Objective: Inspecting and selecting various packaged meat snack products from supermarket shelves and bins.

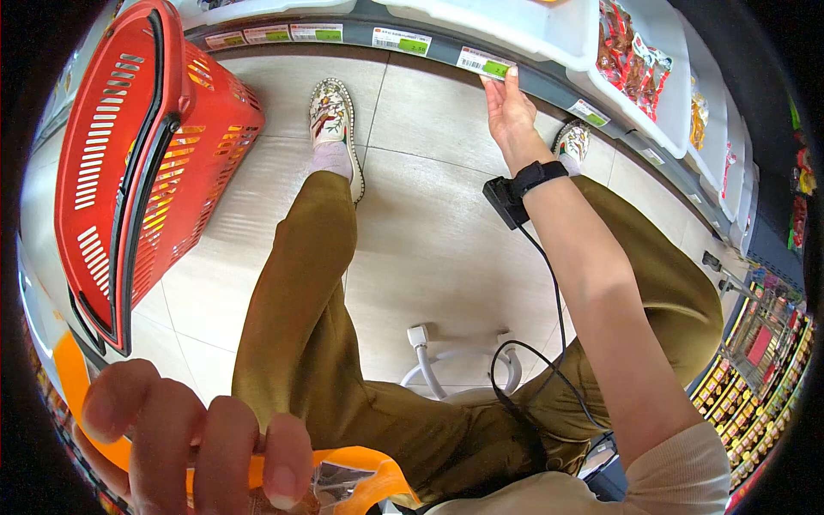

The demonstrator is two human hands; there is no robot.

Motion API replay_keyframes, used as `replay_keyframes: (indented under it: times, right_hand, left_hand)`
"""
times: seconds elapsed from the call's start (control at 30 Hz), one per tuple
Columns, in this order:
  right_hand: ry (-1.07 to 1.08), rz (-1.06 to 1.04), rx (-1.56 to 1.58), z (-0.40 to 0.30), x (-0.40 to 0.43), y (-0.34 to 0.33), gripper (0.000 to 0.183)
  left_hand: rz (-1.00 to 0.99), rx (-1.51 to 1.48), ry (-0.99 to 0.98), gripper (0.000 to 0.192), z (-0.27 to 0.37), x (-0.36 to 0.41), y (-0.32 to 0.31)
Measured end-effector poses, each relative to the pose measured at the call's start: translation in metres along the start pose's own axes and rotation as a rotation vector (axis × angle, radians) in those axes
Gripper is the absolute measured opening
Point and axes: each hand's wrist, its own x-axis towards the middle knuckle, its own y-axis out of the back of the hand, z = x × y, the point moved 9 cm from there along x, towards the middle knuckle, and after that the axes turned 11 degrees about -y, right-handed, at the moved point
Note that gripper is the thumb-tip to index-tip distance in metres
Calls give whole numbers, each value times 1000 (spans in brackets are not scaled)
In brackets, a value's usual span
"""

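My left hand (199, 438), close to the camera at the lower left, has its fingers curled over an orange-edged plastic package (360, 467), partly transparent and cut off by the bottom of the picture. My right hand (512, 106) reaches out to the shelf edge, where its thumb and fingertips pinch the lower right corner of a price tag (484, 63) with a green panel. A black strap with a small black box (506, 201) and a cable is worn on the right wrist.
A red plastic shopping basket (222, 122) with black handles stands on the tiled floor at left, yellow items inside. White shelf bins (579, 38) hold packaged food (634, 64). White stool legs (428, 370) are beneath me. A shopping cart (763, 341) stands at far right.
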Motion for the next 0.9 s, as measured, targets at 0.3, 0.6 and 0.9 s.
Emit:
replay_keyframes:
  times: [0.3,0.6,0.9]
  right_hand:
    - [-9,-42,5,-4,4,6,30]
    - [-405,-17,99,8,-19,9,33]
    - [-575,-22,-157,10,-93,-9,14]
  left_hand:
    - [86,-44,105,28,-6,7,-19]
    - [102,122,-108,30,9,31,-51]
    - [-191,-118,-93,36,64,90,-132]
